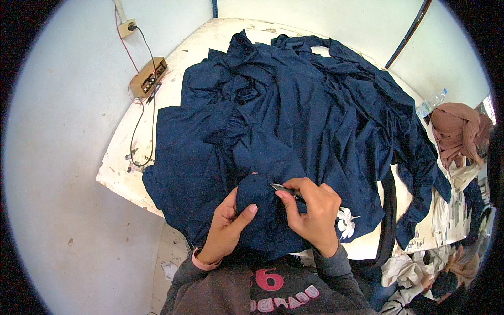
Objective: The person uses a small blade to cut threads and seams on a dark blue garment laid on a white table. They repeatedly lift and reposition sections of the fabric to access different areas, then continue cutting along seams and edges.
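Observation:
A large heap of dark navy garments (294,110) lies before me. My left hand (227,228) grips a rounded fold of a navy garment (256,191), thumb on top and the other fingers partly behind the cloth. My right hand (315,210) is closed around small thread snips (281,187). Their pointed metal tip touches or nearly touches the cloth just right of the held fold. Most of the snips' handle is hidden by my fingers. A white flower motif (346,221) shows on the navy cloth to the right of my right hand.
The heap rests on a white, stained table (121,157). A tan electrical box (149,77) with cables stands at the far left, below a wall socket (127,28). A plastic bottle (431,102) stands at the right edge. Another person (457,128) handles pale cloth there.

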The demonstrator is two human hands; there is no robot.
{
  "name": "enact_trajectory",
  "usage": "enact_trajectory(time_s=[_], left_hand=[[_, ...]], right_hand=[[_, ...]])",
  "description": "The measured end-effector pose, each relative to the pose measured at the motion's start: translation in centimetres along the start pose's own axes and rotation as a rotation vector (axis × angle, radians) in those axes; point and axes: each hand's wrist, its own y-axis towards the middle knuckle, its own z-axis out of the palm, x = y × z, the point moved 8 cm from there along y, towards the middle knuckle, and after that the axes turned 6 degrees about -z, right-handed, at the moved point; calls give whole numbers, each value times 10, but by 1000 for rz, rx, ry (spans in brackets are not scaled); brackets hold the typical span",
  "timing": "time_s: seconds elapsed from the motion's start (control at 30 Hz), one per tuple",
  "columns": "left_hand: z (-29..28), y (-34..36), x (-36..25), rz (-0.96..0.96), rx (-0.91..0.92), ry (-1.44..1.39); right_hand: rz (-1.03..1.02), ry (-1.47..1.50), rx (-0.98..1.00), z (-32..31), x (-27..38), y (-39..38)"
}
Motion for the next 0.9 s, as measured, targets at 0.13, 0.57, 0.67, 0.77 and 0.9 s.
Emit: enact_trajectory(time_s=[0.13, 0.57, 0.67, 0.77, 0.9], left_hand=[[-1, 0, 1, -7, -2, 3], [-30, 9, -25, 150, -156, 87], [-47, 13, -43, 390, -298, 588], [-62, 6, -57, 337, -543, 1056], [-52, -9, -69, 616, -631, 1441]], right_hand=[[2, 22, 20, 3, 0, 1], [583, 593, 529, 62, -38, -80], [696, 916, 517, 90, -37, -102], [780, 1071, 381, 92, -37, -94], [732, 1070, 284, 97, -36, -80]])
